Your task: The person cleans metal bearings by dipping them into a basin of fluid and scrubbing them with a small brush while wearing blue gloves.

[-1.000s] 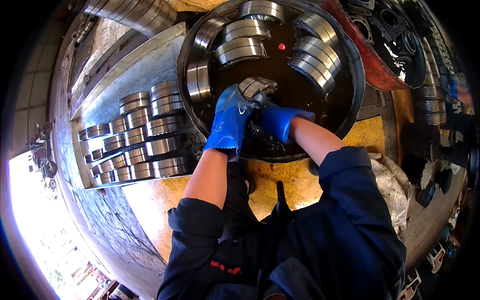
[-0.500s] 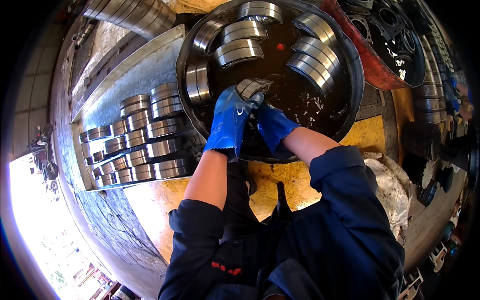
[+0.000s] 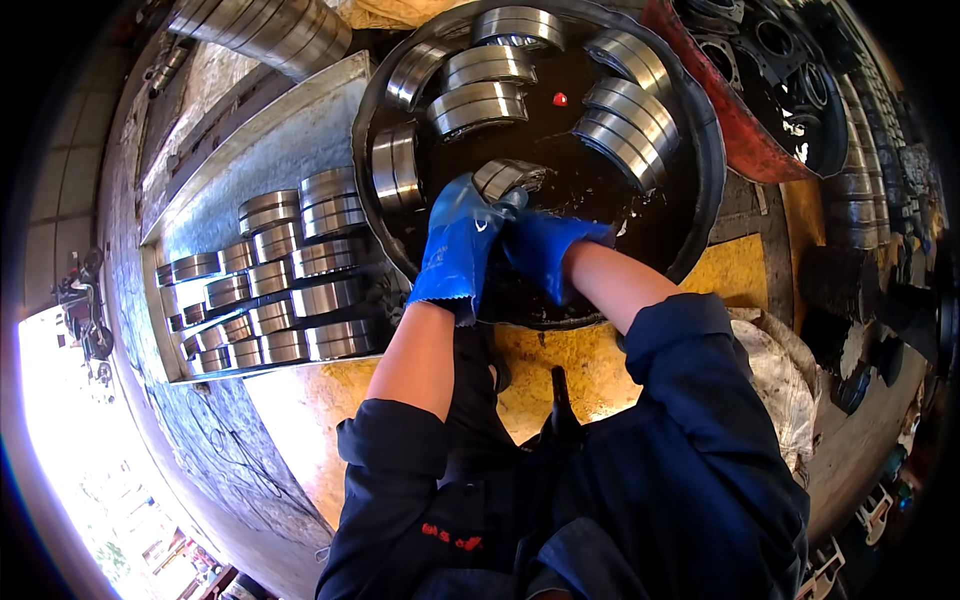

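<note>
My left hand (image 3: 460,235), in a blue rubber glove, is closed around a shiny steel bearing (image 3: 508,178), tilted over the dark liquid of a round black tub (image 3: 715,165). My right hand (image 3: 550,248), gloved alike, is just below and right of that bearing; motion smears it and its fingers are hidden. Several more bearings stand in the tub: some at the back left (image 3: 480,107), others at the right (image 3: 625,130), and one at the left wall (image 3: 397,167). A small red spot (image 3: 560,99) shows between the groups.
Left of the tub, a metal tray (image 3: 255,130) holds several rows of steel bearings (image 3: 272,242). A red basin (image 3: 715,130) with dark metal rings stands at the back right. A pale sack (image 3: 780,380) lies at the right. More stacked rings (image 3: 265,30) are at the far left.
My right hand has turned and swung slightly right, its cuff lifting. The bearing in my left hand has tipped a little; my left hand has barely moved.
</note>
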`<state>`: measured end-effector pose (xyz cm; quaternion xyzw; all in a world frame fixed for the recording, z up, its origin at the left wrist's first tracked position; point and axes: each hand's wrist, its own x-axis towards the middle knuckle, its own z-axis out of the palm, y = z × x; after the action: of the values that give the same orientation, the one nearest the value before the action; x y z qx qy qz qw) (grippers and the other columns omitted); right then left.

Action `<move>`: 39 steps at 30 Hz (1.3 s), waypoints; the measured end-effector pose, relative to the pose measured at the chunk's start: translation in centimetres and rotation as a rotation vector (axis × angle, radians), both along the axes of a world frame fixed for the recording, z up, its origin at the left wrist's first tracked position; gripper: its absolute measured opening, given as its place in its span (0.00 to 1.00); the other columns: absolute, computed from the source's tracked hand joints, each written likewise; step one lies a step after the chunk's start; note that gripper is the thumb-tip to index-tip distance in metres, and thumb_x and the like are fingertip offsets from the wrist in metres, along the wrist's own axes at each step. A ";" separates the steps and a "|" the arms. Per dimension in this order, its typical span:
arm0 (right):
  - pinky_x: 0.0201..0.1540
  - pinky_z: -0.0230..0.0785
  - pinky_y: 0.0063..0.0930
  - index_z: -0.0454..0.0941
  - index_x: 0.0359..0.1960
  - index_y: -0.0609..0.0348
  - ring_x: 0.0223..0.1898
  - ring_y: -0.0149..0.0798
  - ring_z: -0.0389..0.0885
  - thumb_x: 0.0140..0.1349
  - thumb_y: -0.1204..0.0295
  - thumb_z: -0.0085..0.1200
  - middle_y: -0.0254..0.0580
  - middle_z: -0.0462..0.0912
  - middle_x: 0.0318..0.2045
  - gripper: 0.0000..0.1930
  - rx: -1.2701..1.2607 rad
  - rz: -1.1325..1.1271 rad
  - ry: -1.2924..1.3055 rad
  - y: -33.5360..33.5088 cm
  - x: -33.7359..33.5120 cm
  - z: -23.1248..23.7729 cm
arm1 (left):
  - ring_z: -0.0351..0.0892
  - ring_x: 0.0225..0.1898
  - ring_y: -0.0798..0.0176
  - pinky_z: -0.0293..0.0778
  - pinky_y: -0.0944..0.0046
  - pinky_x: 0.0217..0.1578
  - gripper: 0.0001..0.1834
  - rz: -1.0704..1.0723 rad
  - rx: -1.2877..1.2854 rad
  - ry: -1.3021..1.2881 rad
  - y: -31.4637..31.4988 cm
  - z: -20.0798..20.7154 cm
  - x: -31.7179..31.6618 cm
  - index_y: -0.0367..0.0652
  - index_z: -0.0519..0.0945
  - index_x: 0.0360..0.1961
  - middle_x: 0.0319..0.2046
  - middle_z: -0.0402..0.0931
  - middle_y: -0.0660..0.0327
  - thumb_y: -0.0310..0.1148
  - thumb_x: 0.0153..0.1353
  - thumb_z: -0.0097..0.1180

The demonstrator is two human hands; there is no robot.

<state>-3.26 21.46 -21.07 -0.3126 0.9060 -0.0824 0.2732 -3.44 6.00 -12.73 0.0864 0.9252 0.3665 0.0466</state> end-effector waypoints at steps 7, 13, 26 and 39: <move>0.54 0.72 0.32 0.80 0.53 0.55 0.48 0.45 0.82 0.68 0.63 0.50 0.50 0.83 0.48 0.16 -0.159 0.114 0.340 1.2 1.0 -2.2 | 0.77 0.51 0.45 0.72 0.55 0.53 0.21 -0.008 0.305 -0.076 -1.2 -4.8 -0.9 0.36 0.79 0.49 0.46 0.80 0.47 0.44 0.65 0.60; 0.52 0.73 0.32 0.80 0.52 0.57 0.47 0.45 0.82 0.67 0.65 0.50 0.49 0.84 0.45 0.16 -0.395 -0.429 -0.404 2.4 -2.3 1.2 | 0.79 0.46 0.44 0.73 0.55 0.49 0.20 -0.001 0.285 0.006 -0.2 -2.7 -1.3 0.36 0.80 0.47 0.42 0.81 0.47 0.44 0.64 0.60; 0.56 0.70 0.34 0.75 0.56 0.58 0.52 0.43 0.79 0.72 0.65 0.42 0.48 0.80 0.53 0.17 -0.583 -0.615 -0.523 0.2 -0.1 -1.2 | 0.78 0.45 0.42 0.74 0.53 0.47 0.20 -0.049 -0.002 0.148 0.0 0.3 0.5 0.37 0.81 0.43 0.41 0.80 0.46 0.46 0.65 0.58; 0.59 0.68 0.34 0.75 0.56 0.57 0.54 0.44 0.77 0.73 0.62 0.40 0.49 0.78 0.58 0.19 -0.296 -0.324 -0.180 -0.1 -0.4 -1.5 | 0.76 0.47 0.41 0.73 0.52 0.50 0.18 -0.014 0.109 0.057 0.2 0.8 0.4 0.40 0.81 0.44 0.43 0.79 0.45 0.44 0.64 0.58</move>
<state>-3.62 21.31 -22.55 -0.1909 0.8944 -0.2849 0.2871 -3.00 6.23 -11.93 0.1055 0.9042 0.4134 0.0180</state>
